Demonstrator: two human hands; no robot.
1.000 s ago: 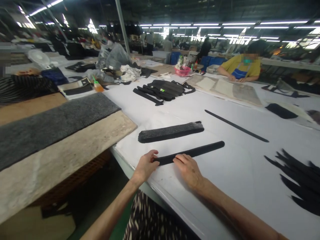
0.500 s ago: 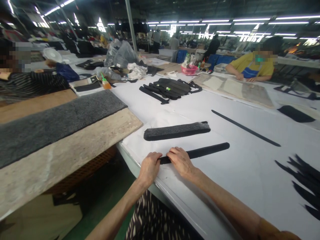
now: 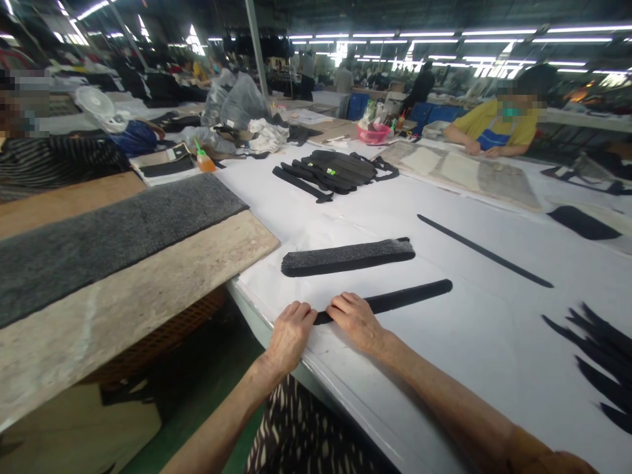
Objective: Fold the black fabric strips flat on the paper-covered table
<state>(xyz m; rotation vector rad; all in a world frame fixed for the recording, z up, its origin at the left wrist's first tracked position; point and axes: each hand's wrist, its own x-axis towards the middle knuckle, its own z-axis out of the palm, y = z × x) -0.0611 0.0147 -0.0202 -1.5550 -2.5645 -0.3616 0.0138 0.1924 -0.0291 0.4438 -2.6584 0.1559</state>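
A long black fabric strip with a rounded far end lies slantwise on the white tabletop. Its near end is pinched by my left hand, fingers closed, close to the table's edge. A little to the right, my right hand has its fingers closed on the same strip, with a short length showing between the hands. My fingertips hide the strip's very end. Just beyond lies a stack of grey-and-black strips, apart from both hands.
A thin black strip and several pointed black pieces lie rightward. Farther back are a pile of black pieces, a glue bottle and a pink basket. A board with grey fabric stands left. A co-worker sits across.
My left hand has shifted very slightly left along the strip's end, and the view has turned a little. Both hands keep their hold; the other strips stay put.
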